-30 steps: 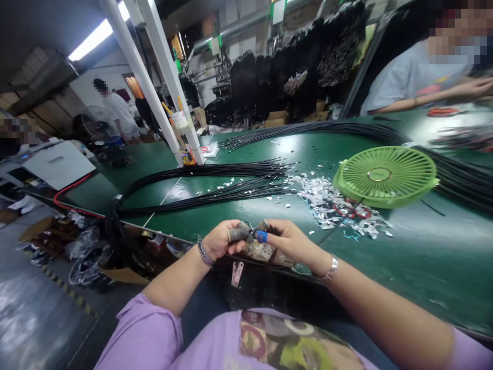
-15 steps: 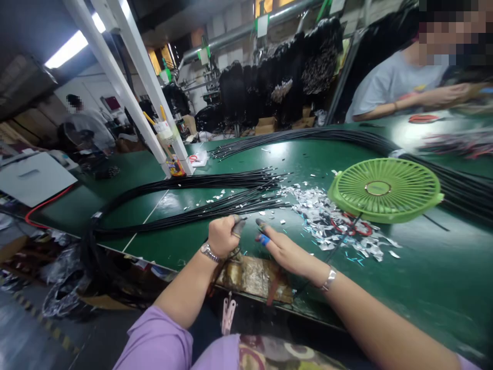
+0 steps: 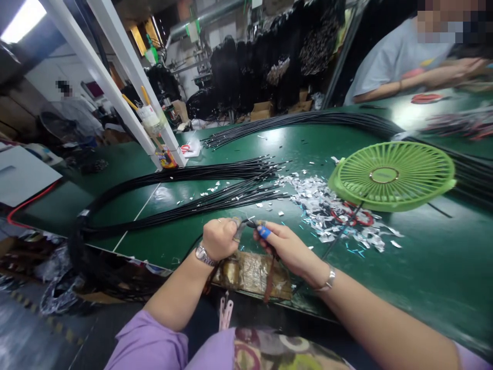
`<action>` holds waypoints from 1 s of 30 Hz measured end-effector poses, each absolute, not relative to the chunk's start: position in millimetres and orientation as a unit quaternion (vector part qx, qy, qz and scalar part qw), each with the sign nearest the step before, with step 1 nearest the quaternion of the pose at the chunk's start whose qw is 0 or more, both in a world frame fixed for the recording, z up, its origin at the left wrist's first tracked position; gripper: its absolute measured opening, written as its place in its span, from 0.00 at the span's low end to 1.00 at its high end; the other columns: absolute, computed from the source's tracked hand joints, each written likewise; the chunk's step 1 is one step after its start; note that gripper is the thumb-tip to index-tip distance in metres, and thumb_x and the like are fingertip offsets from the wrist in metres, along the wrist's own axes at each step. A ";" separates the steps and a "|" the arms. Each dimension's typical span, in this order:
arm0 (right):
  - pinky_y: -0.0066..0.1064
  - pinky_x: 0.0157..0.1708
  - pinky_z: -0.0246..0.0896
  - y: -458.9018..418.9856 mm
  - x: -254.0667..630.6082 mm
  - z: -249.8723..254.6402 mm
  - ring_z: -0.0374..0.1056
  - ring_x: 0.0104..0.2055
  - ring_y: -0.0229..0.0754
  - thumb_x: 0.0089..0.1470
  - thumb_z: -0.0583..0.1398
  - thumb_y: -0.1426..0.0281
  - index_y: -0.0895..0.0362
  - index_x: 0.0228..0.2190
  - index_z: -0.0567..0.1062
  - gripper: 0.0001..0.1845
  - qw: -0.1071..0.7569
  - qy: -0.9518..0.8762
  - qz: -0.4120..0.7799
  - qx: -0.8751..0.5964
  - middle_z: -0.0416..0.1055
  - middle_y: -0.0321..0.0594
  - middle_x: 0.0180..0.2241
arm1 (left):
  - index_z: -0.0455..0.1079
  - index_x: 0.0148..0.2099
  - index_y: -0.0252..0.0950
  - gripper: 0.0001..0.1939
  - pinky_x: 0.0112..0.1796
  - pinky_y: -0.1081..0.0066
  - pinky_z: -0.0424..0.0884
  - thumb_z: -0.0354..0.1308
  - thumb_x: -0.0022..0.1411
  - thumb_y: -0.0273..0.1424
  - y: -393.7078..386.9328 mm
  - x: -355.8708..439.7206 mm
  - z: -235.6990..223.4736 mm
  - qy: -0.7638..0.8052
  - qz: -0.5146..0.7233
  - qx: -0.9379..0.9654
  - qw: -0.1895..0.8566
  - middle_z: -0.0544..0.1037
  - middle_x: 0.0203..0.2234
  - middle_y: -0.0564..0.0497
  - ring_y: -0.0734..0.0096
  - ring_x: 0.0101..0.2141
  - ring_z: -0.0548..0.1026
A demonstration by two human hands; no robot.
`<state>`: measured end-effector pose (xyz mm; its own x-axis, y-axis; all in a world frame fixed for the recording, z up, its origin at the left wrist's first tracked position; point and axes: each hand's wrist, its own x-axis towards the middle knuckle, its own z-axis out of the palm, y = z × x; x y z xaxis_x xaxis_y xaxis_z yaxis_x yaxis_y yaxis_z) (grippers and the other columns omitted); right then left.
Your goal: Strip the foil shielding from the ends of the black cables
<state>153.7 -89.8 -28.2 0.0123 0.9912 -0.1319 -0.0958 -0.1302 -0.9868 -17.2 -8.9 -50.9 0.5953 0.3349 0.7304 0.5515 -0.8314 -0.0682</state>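
Observation:
My left hand (image 3: 219, 239) is closed around a black cable (image 3: 249, 223), whose end sticks out past the thumb. At that end my right hand (image 3: 285, 244) pinches with thumb and fingers; blue tape wraps one of its fingers. A thin pale strand shows between the two hands, too small to make out. Below them, at the table's front edge, lies a tape-covered block (image 3: 258, 272) with a brown strap. Behind my hands rests a looped bundle of black cables (image 3: 215, 203), its cut ends pointing right.
White scraps (image 3: 323, 216) and blue bits litter the green table (image 3: 423, 277). A green fan (image 3: 393, 177) stands at right, near red-handled scissors (image 3: 356, 215). Another cable bundle (image 3: 308, 119) curves along the back. White posts (image 3: 103, 77) rise at left. A co-worker (image 3: 404, 67) sits across the table.
My right hand has come left to the cable end and its fingers have closed there. My left hand keeps its grip. The view has shifted slightly.

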 end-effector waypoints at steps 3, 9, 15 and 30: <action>0.26 0.18 0.45 -90.1 152.4 -26.8 0.52 0.20 0.32 0.45 0.64 0.49 0.57 0.23 0.72 0.22 0.500 -0.432 0.561 -0.498 0.64 0.33 0.21 | 0.73 0.34 0.35 0.10 0.25 0.72 0.63 0.51 0.60 0.29 -9.9 -16.1 -49.3 -0.237 -0.384 -0.877 0.164 0.74 0.20 0.48 0.70 0.22 0.72; 0.26 0.17 0.43 -90.4 150.0 -26.5 0.51 0.20 0.31 0.43 0.64 0.48 0.57 0.22 0.71 0.24 0.503 -0.417 0.573 -0.494 0.63 0.33 0.20 | 0.72 0.35 0.33 0.09 0.24 0.71 0.60 0.50 0.58 0.26 -11.1 -14.1 -44.4 -0.186 -0.409 -0.874 0.183 0.74 0.19 0.48 0.70 0.21 0.71; 0.25 0.17 0.44 -89.4 149.4 -29.2 0.52 0.20 0.31 0.43 0.64 0.48 0.57 0.21 0.71 0.23 0.501 -0.413 0.570 -0.503 0.63 0.33 0.21 | 0.71 0.37 0.33 0.09 0.23 0.70 0.59 0.50 0.56 0.26 -10.9 -14.9 -46.3 -0.183 -0.401 -0.883 0.163 0.73 0.20 0.48 0.69 0.21 0.71; 0.27 0.20 0.45 -87.0 151.0 -29.1 0.49 0.20 0.33 0.50 0.57 0.49 0.55 0.17 0.64 0.24 0.473 -0.526 0.416 -0.571 0.54 0.29 0.15 | 0.71 0.35 0.35 0.10 0.27 0.72 0.66 0.49 0.63 0.31 -11.1 -9.1 -51.1 -0.262 -0.372 -0.890 0.030 0.76 0.23 0.48 0.69 0.24 0.74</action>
<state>151.0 -87.0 -29.1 0.1004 0.9947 0.0225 0.2069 0.0012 -0.9784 -9.1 -11.1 -51.1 0.5859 0.4434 0.6783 0.4882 -0.8612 0.1413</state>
